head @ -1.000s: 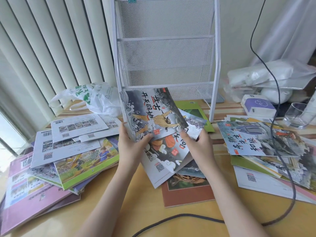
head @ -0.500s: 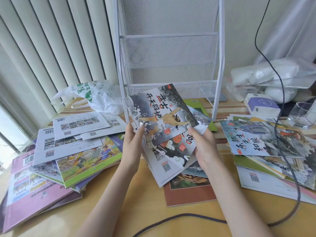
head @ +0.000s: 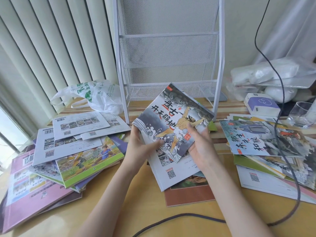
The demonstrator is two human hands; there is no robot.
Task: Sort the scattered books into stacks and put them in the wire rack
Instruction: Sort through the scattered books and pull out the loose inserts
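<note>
Yellow wooden table (head: pixel 106 218) by vertical blinds (head: pixel 51 48), white wire rack (head: pixel 168 53) standing at the back, its pockets showing only mesh. I'm holding a small bundle of books (head: pixel 172 134) tilted above the table in front of the rack. My left hand (head: pixel 138 146) clamps its left edge, thumb on the cover; my right hand (head: pixel 201 149) curls around the right edge. More scattered books: left pile (head: pixel 71 156), right pile (head: pixel 266 147). Black cable (head: pixel 179 218) crosses near me.
</note>
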